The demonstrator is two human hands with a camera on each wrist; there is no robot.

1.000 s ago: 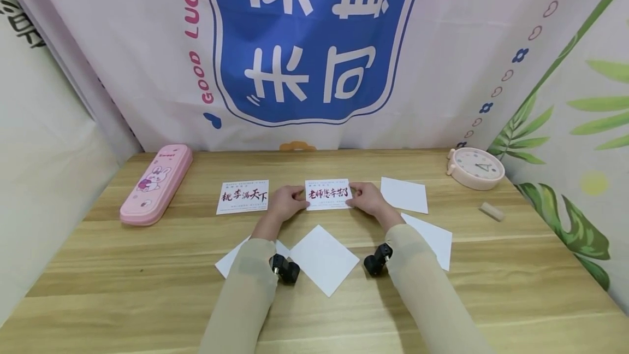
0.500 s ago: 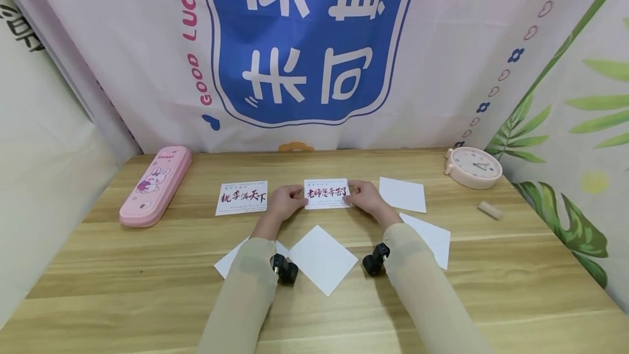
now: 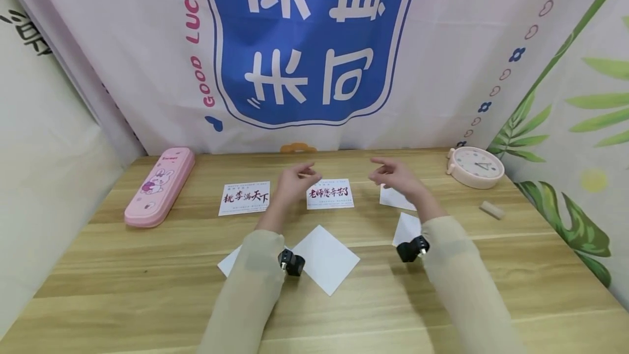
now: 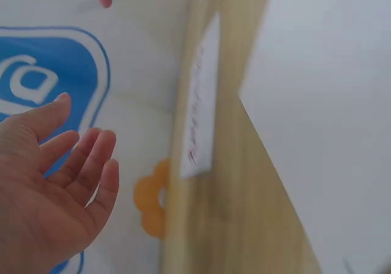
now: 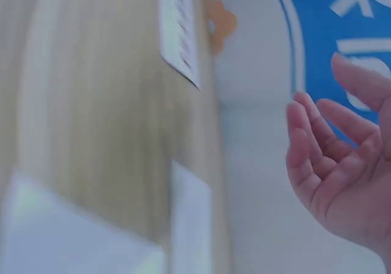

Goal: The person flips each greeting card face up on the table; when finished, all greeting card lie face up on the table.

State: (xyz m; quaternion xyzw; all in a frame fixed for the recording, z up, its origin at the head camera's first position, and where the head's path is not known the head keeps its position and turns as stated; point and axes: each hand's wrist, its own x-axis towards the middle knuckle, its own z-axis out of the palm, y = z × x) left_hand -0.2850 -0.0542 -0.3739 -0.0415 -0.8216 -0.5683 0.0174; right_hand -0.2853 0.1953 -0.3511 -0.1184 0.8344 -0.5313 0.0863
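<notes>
A white card with red brush lettering (image 3: 330,194) lies flat on the wooden table between my hands. My left hand (image 3: 293,183) hovers near its left edge, fingers loosely bent and holding nothing. To the right of the card, my right hand (image 3: 395,175) is raised with relaxed fingers and nothing in them. Both palms look bare in the wrist views. Another red-lettered card (image 3: 243,199) lies to the left. A blank white card (image 3: 326,261) lies turned cornerwise in front. My right hand and forearm partly cover two more blank cards, an upper one (image 3: 397,199) and a lower one (image 3: 407,228).
A further blank card (image 3: 230,260) is partly hidden under my left sleeve. A pink pencil case (image 3: 159,187) lies at the back left. At the back right are a pink round clock (image 3: 475,167) and a small beige block (image 3: 492,210). A printed curtain hangs behind the table.
Both hands have let go of the middle lettered card and lifted. The right hand has moved right, over the blank cards; the left has risen slightly. The card stays in place.
</notes>
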